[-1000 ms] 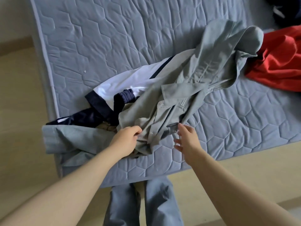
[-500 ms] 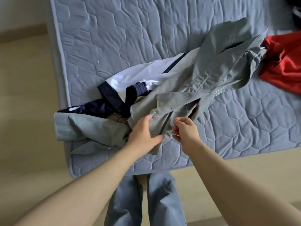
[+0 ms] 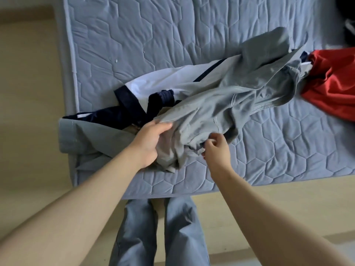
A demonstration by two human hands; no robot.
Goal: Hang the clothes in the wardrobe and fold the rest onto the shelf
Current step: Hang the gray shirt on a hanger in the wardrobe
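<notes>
Head-cam view looking down: a person stands at the near edge of a quilted blue-grey mattress (image 3: 153,35). A crumpled grey shirt (image 3: 240,96) lies across it, on top of a white & navy top (image 3: 163,83). A red garment (image 3: 334,87) sits just beside them at far right. Left hand (image 3: 148,143) grips the shirt's near edge, fingers curled round it, cloth raised off the bed. Right hand (image 3: 217,150) pinches a bunched fold close by. Both hold the same end, prob. to pull the shirt clear of the pile & open it out for hanging. No wardrobe or shelf in view; 3 garments not yet put away
</notes>
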